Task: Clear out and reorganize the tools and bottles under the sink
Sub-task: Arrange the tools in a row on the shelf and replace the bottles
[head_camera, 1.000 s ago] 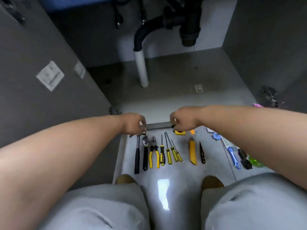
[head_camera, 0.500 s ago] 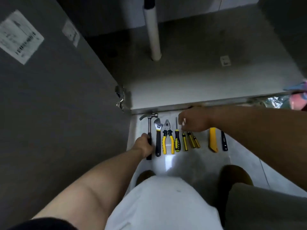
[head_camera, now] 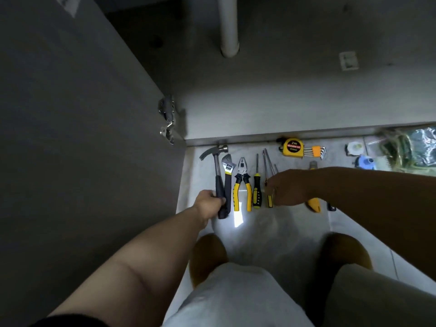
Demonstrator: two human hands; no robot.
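- At the far left we see the grey cabinet door (head_camera: 82,114) standing open, its metal hinge (head_camera: 167,119) at the edge of the cabinet floor (head_camera: 283,95).
- Our left hand (head_camera: 208,204) has its fingers curled round the black handle of the hammer (head_camera: 215,161), which lies on the tiled floor (head_camera: 271,227) with its head close to the cabinet's front edge.
- Just beside the hammer lie the adjustable wrench (head_camera: 228,171), the yellow-handled pliers (head_camera: 242,182) and a screwdriver (head_camera: 257,185), side by side in a row.
- Our right hand (head_camera: 287,187) is lowered over the thin screwdrivers (head_camera: 267,161), covering most of them; we cannot tell whether it has hold of one.
- Behind that hand, against the cabinet edge, sit the tape measure (head_camera: 293,147) and the hex keys (head_camera: 316,152), touching.
- A yellow utility knife (head_camera: 313,205) shows from under the right forearm.
- At the far right lies a crumpled plastic bag (head_camera: 415,147).
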